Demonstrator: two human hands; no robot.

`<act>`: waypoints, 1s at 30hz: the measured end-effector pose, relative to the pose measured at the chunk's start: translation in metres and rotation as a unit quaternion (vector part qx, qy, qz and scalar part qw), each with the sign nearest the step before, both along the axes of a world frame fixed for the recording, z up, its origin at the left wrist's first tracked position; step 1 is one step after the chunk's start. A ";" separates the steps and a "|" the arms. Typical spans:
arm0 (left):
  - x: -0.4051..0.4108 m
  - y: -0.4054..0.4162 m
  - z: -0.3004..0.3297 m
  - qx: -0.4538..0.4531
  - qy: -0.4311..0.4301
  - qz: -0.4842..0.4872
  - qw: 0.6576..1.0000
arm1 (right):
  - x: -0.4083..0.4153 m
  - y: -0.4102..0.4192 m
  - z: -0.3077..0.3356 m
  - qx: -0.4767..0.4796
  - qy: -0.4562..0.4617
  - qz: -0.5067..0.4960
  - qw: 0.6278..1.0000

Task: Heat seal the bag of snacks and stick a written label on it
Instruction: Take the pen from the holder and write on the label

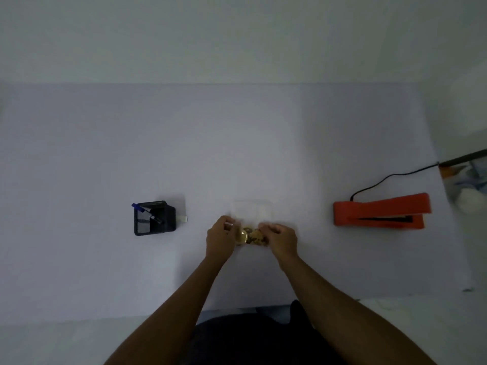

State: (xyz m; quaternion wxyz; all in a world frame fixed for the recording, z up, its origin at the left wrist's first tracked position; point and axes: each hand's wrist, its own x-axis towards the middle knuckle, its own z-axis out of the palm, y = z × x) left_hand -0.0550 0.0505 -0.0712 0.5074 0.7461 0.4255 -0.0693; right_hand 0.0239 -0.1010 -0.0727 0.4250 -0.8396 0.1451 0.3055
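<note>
Status: early stage, sealing not yet begun. Clear bag of snacks [251,230] located at table [79,154] centre, directly in front of the person, golden-brown contents gathered at the near end, transparent upper part extending away. Left hand [221,239] gripping the bag's left edge with curled fingers; right hand [279,239] gripping the right edge likewise. Orange heat sealer [382,212] positioned well apart to the right, arm raised, nothing between its jaws, black cord [390,177] trailing off the table. Black pen holder [154,218] with blue marker [146,212] well apart to the left, untouched; small white item [182,218] beside it, possibly labels, too indistinct to confirm. Remaining, by judgement: sealing, label writing, label application.
</note>
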 end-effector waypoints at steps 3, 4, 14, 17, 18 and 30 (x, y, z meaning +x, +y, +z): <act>-0.001 0.002 -0.005 0.034 0.039 -0.019 0.999 | 0.001 -0.004 -0.006 -0.023 -0.021 0.026 0.999; -0.001 0.003 -0.007 0.039 0.045 -0.019 0.998 | 0.003 -0.006 -0.007 -0.026 -0.022 0.032 0.999; 0.003 0.001 0.000 0.060 0.057 -0.005 0.997 | 0.008 -0.010 -0.008 -0.035 -0.029 0.039 0.998; 0.005 0.003 0.002 0.062 0.058 -0.010 0.996 | 0.006 -0.004 -0.006 -0.047 -0.037 0.038 0.997; 0.006 0.004 0.003 0.061 0.061 -0.013 0.996 | 0.005 -0.001 -0.005 -0.052 -0.044 0.030 0.997; -0.022 0.096 0.087 0.129 -0.093 0.030 0.987 | -0.022 0.117 0.057 0.111 -0.172 0.114 0.972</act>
